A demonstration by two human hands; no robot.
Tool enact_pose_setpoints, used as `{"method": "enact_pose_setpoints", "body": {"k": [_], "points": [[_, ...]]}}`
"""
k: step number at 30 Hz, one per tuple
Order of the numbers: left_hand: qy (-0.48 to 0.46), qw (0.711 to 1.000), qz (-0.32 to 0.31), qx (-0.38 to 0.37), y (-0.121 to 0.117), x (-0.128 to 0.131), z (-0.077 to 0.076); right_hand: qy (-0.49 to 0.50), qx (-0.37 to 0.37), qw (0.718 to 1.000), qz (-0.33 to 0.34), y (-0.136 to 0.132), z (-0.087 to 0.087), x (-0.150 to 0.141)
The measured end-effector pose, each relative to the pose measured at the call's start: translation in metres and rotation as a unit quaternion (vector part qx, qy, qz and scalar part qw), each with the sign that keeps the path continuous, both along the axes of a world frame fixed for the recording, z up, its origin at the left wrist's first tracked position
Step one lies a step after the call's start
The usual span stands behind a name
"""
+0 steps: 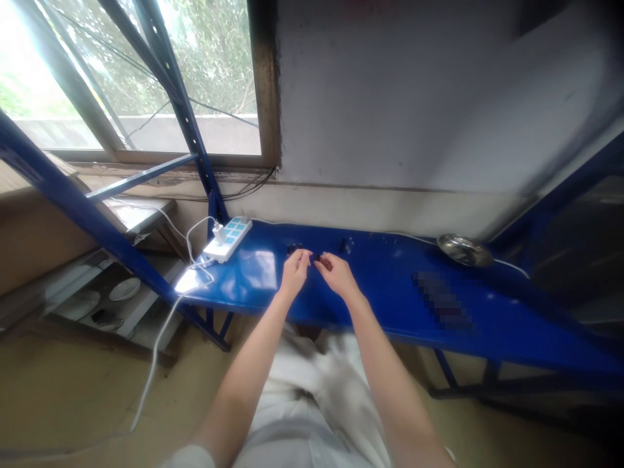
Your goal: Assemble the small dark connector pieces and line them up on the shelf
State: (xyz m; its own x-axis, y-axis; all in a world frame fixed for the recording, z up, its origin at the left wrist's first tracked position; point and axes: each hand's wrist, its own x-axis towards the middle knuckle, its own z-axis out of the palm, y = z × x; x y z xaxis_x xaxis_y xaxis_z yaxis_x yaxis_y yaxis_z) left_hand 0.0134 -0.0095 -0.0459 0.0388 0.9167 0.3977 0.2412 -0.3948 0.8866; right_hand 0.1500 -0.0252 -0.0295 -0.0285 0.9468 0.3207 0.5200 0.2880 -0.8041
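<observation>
Over the blue table (370, 299), both my hands are close together. My left hand (295, 272) has its thumb and fingertips pinched, and what is between them is too small to name. My right hand (336, 272) is closed with its fingertips around a small dark piece (319, 258), whose kind I cannot make out. Just behind the left hand lie some small dark bits (294, 248). Beyond the right hand is a little group of dark and clear small pieces (347, 245).
At the table's left end sits a white power strip (229, 239) with a plug and a white cord (155, 344) hanging to the floor. A round metal dish (465, 250) stands at the back right. Blue metal posts (175, 84) rise on the left, by the window.
</observation>
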Motion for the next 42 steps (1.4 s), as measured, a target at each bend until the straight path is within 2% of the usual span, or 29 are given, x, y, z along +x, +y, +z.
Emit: {"method": "enact_pose_setpoints", "body": {"k": [6,8,11,17,22,35,42], "points": [[0.019,0.993,0.086,-0.074,0.023,-0.007,-0.041,-0.002,-0.048,0.993,-0.107,0.014,-0.026,0.028],[0.025,0.992,0.09,-0.091,0.026,-0.009,-0.052,-0.006,-0.05,0.99,-0.13,0.022,-0.035,0.039],[0.033,0.99,0.078,-0.108,0.026,-0.01,-0.059,-0.024,-0.051,0.986,-0.154,0.037,-0.048,0.052],[0.036,0.986,0.056,-0.154,0.027,-0.012,-0.063,-0.081,-0.039,0.98,-0.177,0.066,-0.069,0.068],[0.033,0.986,0.054,-0.156,0.027,-0.014,-0.065,-0.113,-0.056,0.972,-0.199,0.076,-0.078,0.072],[0.038,0.988,0.055,-0.142,0.028,-0.014,-0.067,-0.178,-0.11,0.947,-0.241,0.082,-0.073,0.062],[0.028,0.987,0.053,-0.146,0.026,-0.015,-0.064,-0.194,-0.148,0.944,-0.223,0.084,-0.071,0.063]]}}
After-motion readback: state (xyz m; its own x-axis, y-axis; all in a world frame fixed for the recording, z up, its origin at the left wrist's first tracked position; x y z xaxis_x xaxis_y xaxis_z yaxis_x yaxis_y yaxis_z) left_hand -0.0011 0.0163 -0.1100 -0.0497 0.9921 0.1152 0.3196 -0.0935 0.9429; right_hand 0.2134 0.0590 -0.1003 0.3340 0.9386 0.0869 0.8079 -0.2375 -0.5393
